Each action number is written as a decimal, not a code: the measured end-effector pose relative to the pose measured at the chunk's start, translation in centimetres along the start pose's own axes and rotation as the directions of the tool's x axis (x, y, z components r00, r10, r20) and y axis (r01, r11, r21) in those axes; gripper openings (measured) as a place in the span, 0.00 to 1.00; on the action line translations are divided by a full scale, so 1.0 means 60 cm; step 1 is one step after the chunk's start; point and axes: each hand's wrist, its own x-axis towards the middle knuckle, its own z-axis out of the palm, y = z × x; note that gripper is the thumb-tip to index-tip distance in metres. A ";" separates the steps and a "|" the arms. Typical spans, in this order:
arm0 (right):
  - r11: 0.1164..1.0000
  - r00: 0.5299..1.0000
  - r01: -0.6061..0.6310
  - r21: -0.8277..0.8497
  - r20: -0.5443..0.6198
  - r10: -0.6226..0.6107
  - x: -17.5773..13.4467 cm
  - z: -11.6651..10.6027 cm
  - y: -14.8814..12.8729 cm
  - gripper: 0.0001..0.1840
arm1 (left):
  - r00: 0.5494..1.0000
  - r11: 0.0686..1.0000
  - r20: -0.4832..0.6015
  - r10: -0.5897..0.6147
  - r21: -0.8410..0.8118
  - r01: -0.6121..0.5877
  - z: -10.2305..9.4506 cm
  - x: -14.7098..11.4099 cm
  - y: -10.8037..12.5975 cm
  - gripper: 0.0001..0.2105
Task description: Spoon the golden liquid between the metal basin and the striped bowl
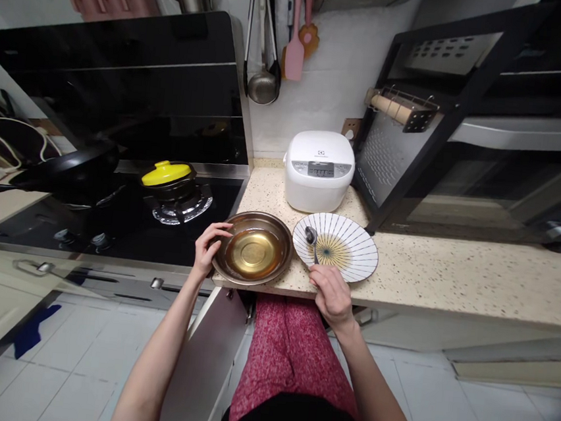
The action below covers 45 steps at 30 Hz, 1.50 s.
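My right hand (332, 296) is closed around the handle of a metal spoon (311, 237). The spoon's bowl is over a white plate (363, 255) with dark radiating stripes, which has a shallow yellowish liquid in its middle. Left of the plate stands a wide, shallow metal basin (283, 258) with a clear amber-looking liquid inside. My left hand (207, 246) is at the basin's left rim, with its fingers stretched and apart over the edge. Both dishes are near the counter's front edge.
Behind the dishes stands a white rice cooker (318, 174). A yellow-lidded pot (167, 176) and a black wok (73, 171) are on the stove (124, 235). A black rack with an oven (500, 192) rises at right. Below, a cabinet door (209, 356) hangs open.
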 end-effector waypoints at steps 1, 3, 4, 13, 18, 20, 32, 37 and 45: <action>1.000 1.000 0.009 -0.009 -0.002 -0.009 0.001 0.000 0.000 0.15 | 1.000 1.000 0.000 0.003 -0.005 -0.003 0.000 0.000 0.000 0.18; 0.999 0.999 0.019 -0.027 -0.029 -0.019 0.006 0.000 -0.002 0.15 | 1.000 1.000 -0.002 0.008 -0.011 -0.008 0.000 0.000 0.000 0.18; 0.999 0.998 0.009 -0.032 -0.054 -0.011 0.009 0.000 -0.005 0.14 | 1.000 1.000 -0.001 0.008 -0.009 -0.008 0.001 0.000 0.001 0.18; 0.900 0.847 -0.352 0.257 -0.322 0.423 0.019 0.015 -0.061 0.10 | 1.000 1.000 -0.006 -0.005 0.024 0.005 0.001 0.001 0.007 0.20; 0.880 0.880 -0.359 0.311 -0.200 0.430 0.018 0.041 -0.090 0.11 | 1.000 1.000 -0.009 -0.008 0.021 0.008 0.002 0.001 0.007 0.20; 0.872 0.882 -0.367 0.324 -0.178 0.437 0.020 0.051 -0.097 0.12 | 1.000 1.000 -0.008 -0.006 0.022 0.006 0.001 0.001 0.006 0.20; 0.835 0.866 -0.423 0.352 -0.116 0.487 0.013 0.083 -0.097 0.11 | 1.000 1.000 -0.012 -0.002 -0.021 0.002 0.002 0.001 0.007 0.18; 0.831 0.866 -0.430 0.353 -0.100 0.490 0.011 0.086 -0.094 0.11 | 1.000 0.999 -0.007 0.003 -0.045 -0.003 0.001 0.001 0.003 0.16; 0.822 0.859 -0.441 0.359 -0.095 0.503 0.009 0.092 -0.093 0.11 | 1.000 0.999 -0.005 0.001 -0.037 -0.001 0.001 0.001 0.008 0.17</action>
